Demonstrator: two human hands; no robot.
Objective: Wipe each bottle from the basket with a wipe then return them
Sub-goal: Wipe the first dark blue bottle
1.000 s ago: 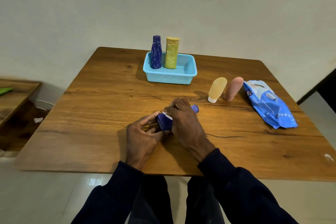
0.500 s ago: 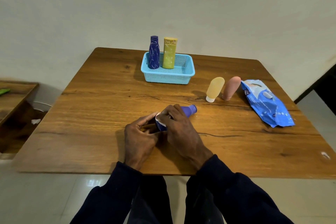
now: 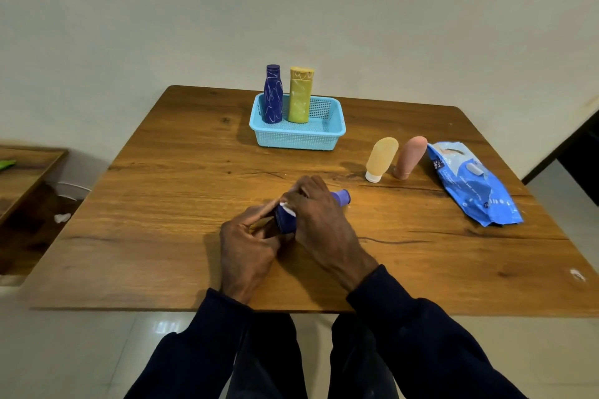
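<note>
Gripping purple bottle [image 3: 287, 221], left hand [image 3: 248, 248] at base, right hand [image 3: 321, 223] holding wipe [image 3: 287, 209]

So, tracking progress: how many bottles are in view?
5. In the basket: dark blue bottle, yellow bottle. Beside the wipes pack: pale orange bottle, pink bottle. Held by left hand and right hand: purple bottle. None seems hidden.

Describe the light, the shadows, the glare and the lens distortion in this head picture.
Head view: soft, even light; the basket casts a faint shadow leftwards on the table; a glare patch lies on the floor tiles; the wide lens makes the dark strip at the right lean; the purple bottle between left hand and right hand looks slightly soft.
</note>
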